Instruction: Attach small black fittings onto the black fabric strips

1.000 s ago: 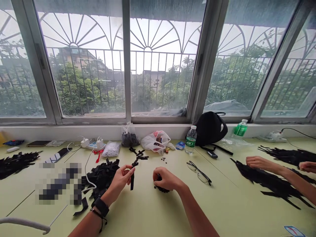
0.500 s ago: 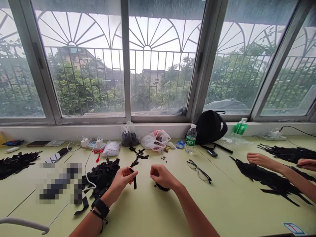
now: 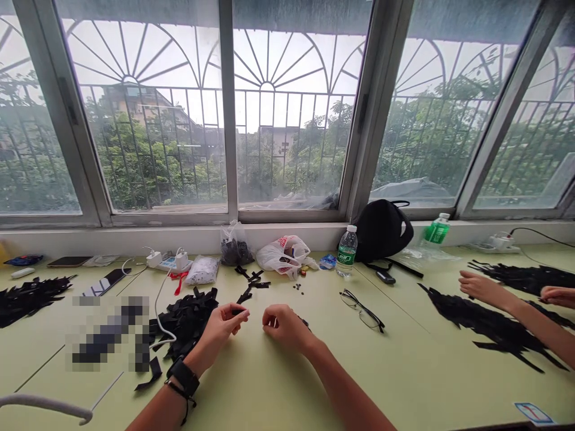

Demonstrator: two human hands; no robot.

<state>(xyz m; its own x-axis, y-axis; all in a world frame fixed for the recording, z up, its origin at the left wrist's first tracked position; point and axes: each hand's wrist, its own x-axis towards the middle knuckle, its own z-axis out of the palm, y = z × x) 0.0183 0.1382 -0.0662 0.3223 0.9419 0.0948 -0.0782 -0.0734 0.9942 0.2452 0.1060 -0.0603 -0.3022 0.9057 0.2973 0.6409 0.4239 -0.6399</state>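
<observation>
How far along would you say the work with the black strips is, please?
The separate strips beyond the main pile may be done, though I can't confirm. The left hand pinches a dark piece, mostly hidden; whether the right hand holds anything is unclear. The large pile and loose dark bits suggest much remains.

Black strips [image 3: 191, 314], apparently fabric, lie in a loose heap on the table [image 3: 251, 389].

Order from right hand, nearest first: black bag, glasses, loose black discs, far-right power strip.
1. Loose black discs, just beyond the right hand.
2. Glasses, to its right.
3. Black bag, back right, by the windows.
4. Power strip, far right.
</observation>
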